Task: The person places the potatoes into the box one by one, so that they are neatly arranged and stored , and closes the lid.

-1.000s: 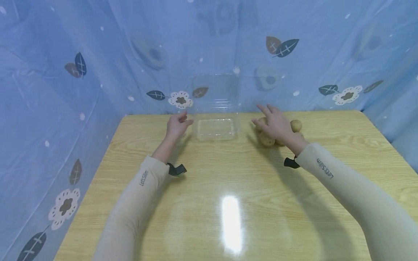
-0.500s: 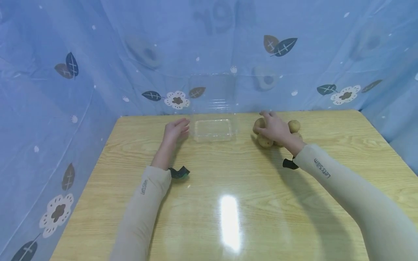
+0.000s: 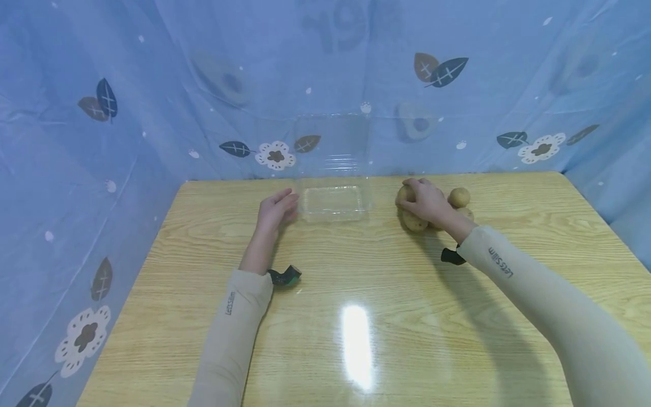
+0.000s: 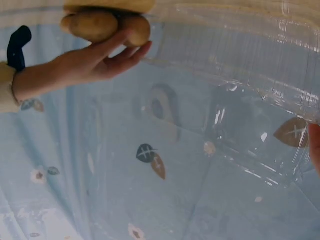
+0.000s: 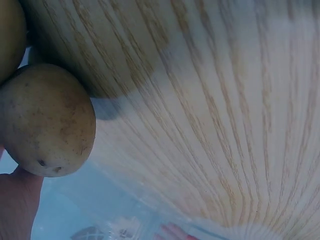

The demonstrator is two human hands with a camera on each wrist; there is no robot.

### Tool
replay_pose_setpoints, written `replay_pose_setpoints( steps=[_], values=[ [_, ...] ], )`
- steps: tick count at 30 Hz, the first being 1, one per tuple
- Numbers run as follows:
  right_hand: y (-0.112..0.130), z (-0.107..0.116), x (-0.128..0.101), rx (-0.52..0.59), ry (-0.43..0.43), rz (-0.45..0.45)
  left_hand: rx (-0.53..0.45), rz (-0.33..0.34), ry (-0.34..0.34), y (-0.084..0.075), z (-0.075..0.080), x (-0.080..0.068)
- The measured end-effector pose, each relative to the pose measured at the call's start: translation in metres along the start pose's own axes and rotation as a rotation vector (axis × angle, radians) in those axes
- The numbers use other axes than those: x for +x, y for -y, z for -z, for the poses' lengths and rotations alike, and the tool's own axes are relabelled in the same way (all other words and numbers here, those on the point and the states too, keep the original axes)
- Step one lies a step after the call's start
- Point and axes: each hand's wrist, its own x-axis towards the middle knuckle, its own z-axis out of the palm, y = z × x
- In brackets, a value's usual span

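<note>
A pile of several brown potatoes (image 3: 459,197) lies on the wooden table (image 3: 356,271) at the back right. My right hand (image 3: 424,200) is on the pile's left side, fingers curled over one potato (image 3: 404,193). The left wrist view shows that hand (image 4: 100,60) wrapped around a potato (image 4: 95,25). In the right wrist view a potato (image 5: 47,120) sits close by the thumb. A clear plastic container (image 3: 333,202) stands at the back centre with its lid raised. My left hand (image 3: 277,206) rests relaxed on the table at the container's left edge, holding nothing.
Blue plastic sheeting (image 3: 152,113) printed with leaves and flowers walls in the table at the back and on both sides. A bright light reflection (image 3: 358,345) lies on the near table surface.
My right hand came down from a raised, spread pose onto the potatoes and curled its fingers over one. My left hand lowered to the table beside the container.
</note>
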Motion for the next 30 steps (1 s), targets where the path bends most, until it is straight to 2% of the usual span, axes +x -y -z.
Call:
replay_pose_setpoints(
  steps=[5, 13, 16, 21, 30],
  values=[
    [0.002, 0.0, 0.003, 0.002, -0.007, 0.002, -0.001, -0.024, 0.003, -0.001, 0.003, -0.003],
    [0.006, -0.003, 0.008, -0.051, 0.005, -0.009, 0.007, -0.004, -0.007, 0.0, 0.004, 0.0],
    [0.006, -0.004, 0.008, 0.002, -0.005, -0.009, 0.002, -0.005, -0.006, 0.001, 0.001, 0.001],
    [0.011, -0.002, 0.008, 0.13, -0.094, 0.016, 0.018, -0.023, -0.006, 0.004, -0.001, 0.002],
    [0.028, 0.006, 0.011, 0.216, -0.205, 0.11, 0.003, -0.03, -0.035, 0.005, -0.002, 0.003]
  ],
)
